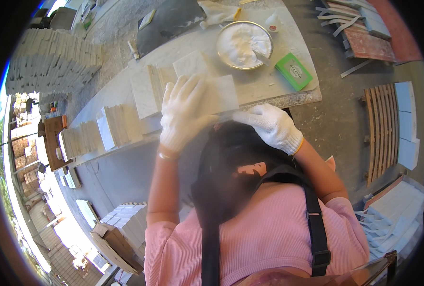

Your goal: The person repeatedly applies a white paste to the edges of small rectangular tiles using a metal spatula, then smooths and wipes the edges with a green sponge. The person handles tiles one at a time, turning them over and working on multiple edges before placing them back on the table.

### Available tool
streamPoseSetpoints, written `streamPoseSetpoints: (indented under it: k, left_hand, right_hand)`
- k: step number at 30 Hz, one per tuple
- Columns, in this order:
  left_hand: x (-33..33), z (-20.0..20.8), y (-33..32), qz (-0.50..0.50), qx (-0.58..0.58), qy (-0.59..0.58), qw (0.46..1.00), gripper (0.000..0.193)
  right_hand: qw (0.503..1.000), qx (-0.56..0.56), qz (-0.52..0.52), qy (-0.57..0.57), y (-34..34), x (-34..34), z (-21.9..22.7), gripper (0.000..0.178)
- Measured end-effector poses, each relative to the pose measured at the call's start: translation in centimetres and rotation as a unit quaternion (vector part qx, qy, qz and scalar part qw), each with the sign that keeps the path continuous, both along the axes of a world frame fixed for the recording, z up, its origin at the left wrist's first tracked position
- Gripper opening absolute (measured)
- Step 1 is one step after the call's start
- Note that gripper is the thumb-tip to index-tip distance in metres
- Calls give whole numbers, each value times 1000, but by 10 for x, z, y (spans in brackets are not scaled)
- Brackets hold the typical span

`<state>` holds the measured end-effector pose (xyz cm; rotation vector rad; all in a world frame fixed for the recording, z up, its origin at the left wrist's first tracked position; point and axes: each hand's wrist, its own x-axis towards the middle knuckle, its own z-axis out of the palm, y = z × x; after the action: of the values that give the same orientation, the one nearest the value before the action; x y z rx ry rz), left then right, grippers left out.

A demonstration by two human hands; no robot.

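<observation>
Spreading flat, the left hand [183, 112] has its gloved fingers [189, 88] apart on a smooth white tile [221, 93]. The right hand [269, 126] rests beside it, fingers together, holding nothing on the pale stone worktop [269, 93].

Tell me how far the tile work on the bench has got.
Done, by the look of it: several pale tiles lie flat on the bench, and the metal bowl holds mixed white paste. In hand: the left hand and right hand, both gloved, rest by one white tile; neither shows a clear grip on it. Left: tiles standing on edge and the big stack look untouched.
</observation>
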<state>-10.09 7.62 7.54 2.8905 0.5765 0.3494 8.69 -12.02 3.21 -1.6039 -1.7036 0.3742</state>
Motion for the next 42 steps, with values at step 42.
streamPoseSetpoints:
  k: [42]
  left_hand:
    - [-40, 46, -51, 178, -728, -304, 588, 50]
  right_hand:
    - [974, 193, -66, 100, 63, 15, 124, 62]
